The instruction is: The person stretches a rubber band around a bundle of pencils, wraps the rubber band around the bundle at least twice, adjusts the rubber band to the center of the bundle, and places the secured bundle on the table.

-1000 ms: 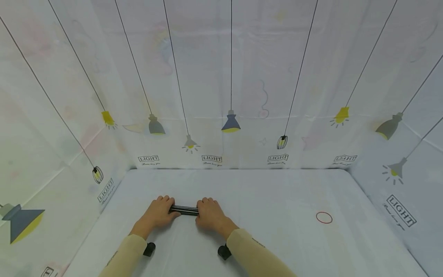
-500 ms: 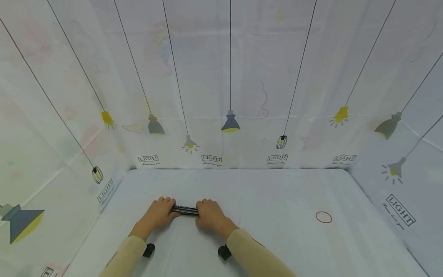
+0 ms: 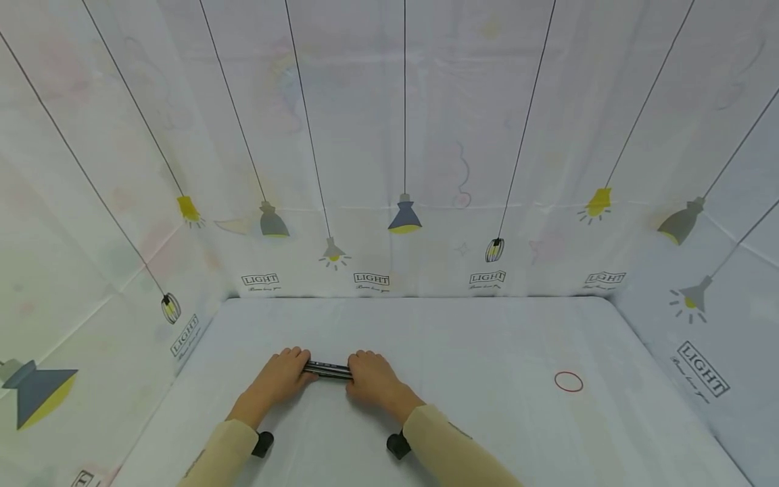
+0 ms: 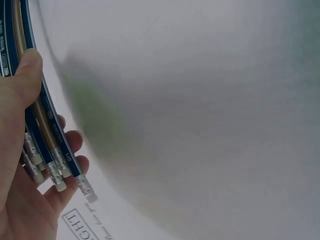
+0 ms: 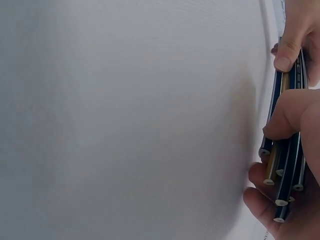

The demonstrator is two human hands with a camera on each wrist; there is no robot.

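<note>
A bundle of several pencils, mostly dark blue with one gold-brown, lies crosswise between my two hands. My left hand grips the eraser end; in the left wrist view the thumb lies over the pencils, and their white erasers in silver ferrules stick out unevenly past the fingers. My right hand holds the other end. There, in the right wrist view, flat unsharpened tips of the pencils poke out at staggered lengths between thumb and fingers. The middle of the bundle shows between the hands.
Beneath the hands spreads a white-covered table with a thin red ring on its right side. White curtains printed with hanging lamps enclose the back and sides. A black wrist camera sits at each sleeve cuff.
Both hands keep their grip on the pencils and shift very slightly to the right. The visible stretch of the bundle shows its sides and printing differently, as if turned a little.
</note>
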